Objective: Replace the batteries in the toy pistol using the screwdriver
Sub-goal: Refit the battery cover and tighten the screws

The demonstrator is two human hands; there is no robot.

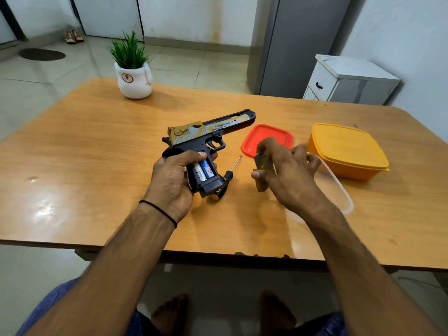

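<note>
My left hand (pixel 169 175) grips the handle of the black and gold toy pistol (pixel 213 132), barrel pointing far right. The grip's battery bay is uncovered, showing two batteries (pixel 203 171), one white and one blue. My right hand (pixel 288 170) hovers to the right of the pistol, blurred, pinching a small grey-gold flat piece, likely the battery cover (pixel 263 160). The screwdriver (pixel 229 174), black and yellow handle with a thin shaft, lies on the table just under and right of the pistol's butt, touched by neither hand.
A red lid (pixel 252 139) lies beyond my right hand. A yellow lidded box (pixel 346 149) stands at the right, with a clear plastic container (pixel 339 187) beside my right wrist. A potted plant (pixel 133 76) sits at the table's far side. The wooden table's (pixel 97 154) front edge is near me.
</note>
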